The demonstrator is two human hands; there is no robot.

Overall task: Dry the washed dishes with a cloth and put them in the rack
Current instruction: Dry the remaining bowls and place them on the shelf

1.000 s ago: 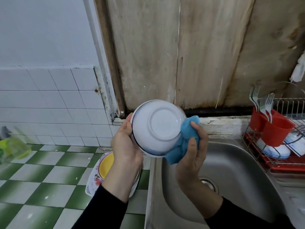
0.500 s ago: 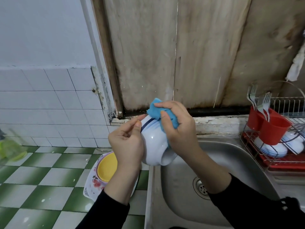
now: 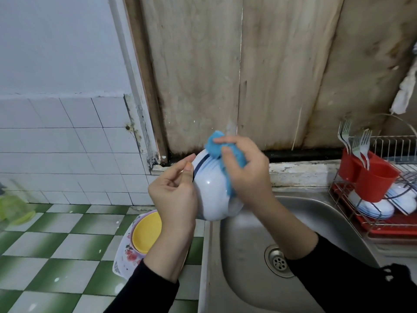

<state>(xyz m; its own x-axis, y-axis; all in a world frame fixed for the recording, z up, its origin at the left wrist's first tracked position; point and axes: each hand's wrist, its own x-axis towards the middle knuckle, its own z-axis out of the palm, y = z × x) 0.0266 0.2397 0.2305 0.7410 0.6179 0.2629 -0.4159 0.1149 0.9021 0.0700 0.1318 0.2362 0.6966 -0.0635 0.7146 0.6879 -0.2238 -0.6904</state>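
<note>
Blue cloth (image 3: 216, 146): bunched up in my right hand (image 3: 248, 172), fingers curled round it, pressed on the bowl's outside
White bowl (image 3: 211, 193): tipped on its side, held up over the sink (image 3: 248, 279) left edge
Left hand (image 3: 174, 197): gripping the bowl's rim, thumb by the dark stripe
Rack (image 3: 383, 222): right of the sink, white dishes (image 3: 370, 207) inside, forks (image 3: 361, 143) in red cups (image 3: 374, 181)

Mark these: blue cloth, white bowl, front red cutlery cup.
blue cloth (image 3: 214, 144): head view, bunched top corner above the fingers.
white bowl (image 3: 209, 193): head view, outer side wall.
front red cutlery cup (image 3: 374, 185): head view, front wall.
</note>
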